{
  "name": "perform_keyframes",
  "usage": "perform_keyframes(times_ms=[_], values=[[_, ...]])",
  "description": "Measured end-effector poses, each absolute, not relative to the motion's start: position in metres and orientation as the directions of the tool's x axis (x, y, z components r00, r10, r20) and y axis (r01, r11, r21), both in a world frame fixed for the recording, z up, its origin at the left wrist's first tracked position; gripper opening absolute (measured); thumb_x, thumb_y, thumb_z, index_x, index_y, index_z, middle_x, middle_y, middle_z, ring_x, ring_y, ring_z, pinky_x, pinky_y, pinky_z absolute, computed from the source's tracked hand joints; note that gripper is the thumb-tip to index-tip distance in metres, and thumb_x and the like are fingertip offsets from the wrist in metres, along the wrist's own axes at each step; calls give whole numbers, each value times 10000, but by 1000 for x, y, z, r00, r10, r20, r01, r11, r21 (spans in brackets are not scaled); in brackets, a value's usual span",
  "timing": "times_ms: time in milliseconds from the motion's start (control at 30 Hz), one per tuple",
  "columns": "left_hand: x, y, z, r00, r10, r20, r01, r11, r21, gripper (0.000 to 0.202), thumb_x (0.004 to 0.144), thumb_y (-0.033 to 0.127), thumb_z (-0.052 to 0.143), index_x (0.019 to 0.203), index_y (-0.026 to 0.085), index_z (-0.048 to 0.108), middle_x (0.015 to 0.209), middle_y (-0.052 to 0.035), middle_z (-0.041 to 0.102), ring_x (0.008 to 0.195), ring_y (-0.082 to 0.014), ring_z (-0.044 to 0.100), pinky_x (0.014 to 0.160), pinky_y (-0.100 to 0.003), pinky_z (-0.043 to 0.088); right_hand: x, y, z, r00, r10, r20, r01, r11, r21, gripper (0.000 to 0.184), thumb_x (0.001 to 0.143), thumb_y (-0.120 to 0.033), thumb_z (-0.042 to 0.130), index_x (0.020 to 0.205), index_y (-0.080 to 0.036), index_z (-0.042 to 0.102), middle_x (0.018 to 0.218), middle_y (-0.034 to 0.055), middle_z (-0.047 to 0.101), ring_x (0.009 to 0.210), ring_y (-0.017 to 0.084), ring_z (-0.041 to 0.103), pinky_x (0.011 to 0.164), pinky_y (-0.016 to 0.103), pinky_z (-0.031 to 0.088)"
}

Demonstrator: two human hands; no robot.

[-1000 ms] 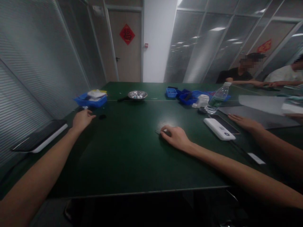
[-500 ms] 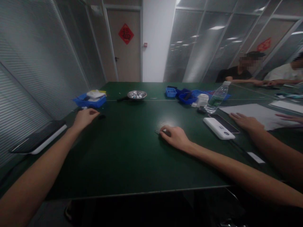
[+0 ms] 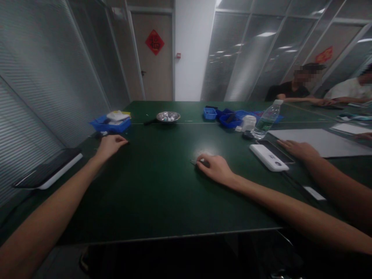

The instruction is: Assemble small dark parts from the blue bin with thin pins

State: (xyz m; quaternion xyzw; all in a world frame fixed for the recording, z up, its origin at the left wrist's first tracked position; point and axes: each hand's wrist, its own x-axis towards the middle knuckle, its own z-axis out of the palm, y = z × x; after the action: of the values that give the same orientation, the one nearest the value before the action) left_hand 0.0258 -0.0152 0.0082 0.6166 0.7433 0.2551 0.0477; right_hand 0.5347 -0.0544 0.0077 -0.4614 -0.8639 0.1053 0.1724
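My left hand is at the left of the green table, thumb and forefinger pinched. At its fingertips is a small dark piece, mostly hidden by the fingers, and its kind cannot be made out. My right hand rests on the table right of the middle, fingers curled together around a thin metal piece. Only the thin tip pokes out to the left, and the rest is covered by the hand. Just behind my left hand stands a blue tray with white and yellow things in it.
A metal pan holding small pieces stands farther back. Blue bins, a water bottle, a white power bank and a phone lie right. Another person's hand rests by white paper. A black-and-white device is left.
My left hand has shifted slightly right, and the dark piece is now at its fingertips. My right hand stays put. At the far right, another person's hand has drawn back off the paper.
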Motion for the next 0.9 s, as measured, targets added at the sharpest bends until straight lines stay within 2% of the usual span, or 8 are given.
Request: perform_keyframes(times_ms=[200, 400, 600, 667, 733, 833, 900], values=[[34, -18, 10, -257, 931, 261, 891, 124, 436, 349, 842, 482, 681, 1022, 207, 800, 1053, -87, 797, 956, -285, 728, 861, -347, 553, 535, -55, 9, -523, 828, 201, 749, 559, -355, 261, 1026, -417, 544, 1116, -233, 706, 812, 28, 711, 665, 158, 605, 630, 271, 385], [33, -15, 11, -275, 928, 252, 885, 142, 444, 278, 824, 442, 719, 946, 211, 815, 999, -72, 799, 904, -274, 724, 834, -332, 545, 535, -55, 10, -529, 824, 203, 743, 565, -358, 274, 1024, -422, 547, 1125, -224, 707, 813, 33, 708, 673, 162, 608, 640, 271, 401], [17, -3, 3, -402, 913, 68, 766, 295, 571, 340, 767, 446, 757, 981, 184, 787, 968, -76, 791, 855, -257, 716, 712, -304, 537, 535, -54, 8, -522, 825, 217, 749, 565, -346, 265, 1018, -423, 555, 1113, -230, 710, 783, 23, 693, 645, 155, 583, 622, 269, 371], [15, -1, 2, -395, 917, 61, 769, 293, 569, 341, 774, 450, 746, 984, 183, 779, 965, -78, 788, 863, -259, 716, 715, -308, 537, 535, -54, 6, -523, 824, 218, 751, 567, -338, 272, 1020, -428, 552, 1115, -230, 711, 769, 20, 685, 638, 153, 575, 620, 269, 363], [18, -4, 4, -329, 938, 114, 835, 232, 500, 315, 810, 443, 706, 983, 190, 779, 984, -84, 786, 879, -264, 717, 750, -320, 536, 535, -53, 6, -526, 822, 218, 751, 569, -334, 274, 1022, -426, 548, 1113, -227, 712, 771, 20, 685, 641, 154, 575, 623, 269, 362], [32, -11, 9, -145, 970, 196, 955, 85, 284, 259, 855, 377, 643, 960, 186, 783, 1005, -113, 778, 916, -286, 718, 822, -348, 530, 535, -53, 5, -526, 820, 226, 749, 572, -333, 268, 1021, -419, 548, 1114, -228, 711, 797, 25, 697, 659, 157, 586, 638, 272, 371], [44, -17, 12, -53, 980, 191, 985, 19, 174, 225, 851, 329, 637, 929, 176, 782, 1000, -137, 772, 946, -313, 715, 865, -375, 529, 535, -54, 5, -525, 821, 223, 750, 571, -334, 268, 1020, -420, 548, 1116, -230, 711, 802, 25, 700, 660, 157, 589, 638, 272, 372]])
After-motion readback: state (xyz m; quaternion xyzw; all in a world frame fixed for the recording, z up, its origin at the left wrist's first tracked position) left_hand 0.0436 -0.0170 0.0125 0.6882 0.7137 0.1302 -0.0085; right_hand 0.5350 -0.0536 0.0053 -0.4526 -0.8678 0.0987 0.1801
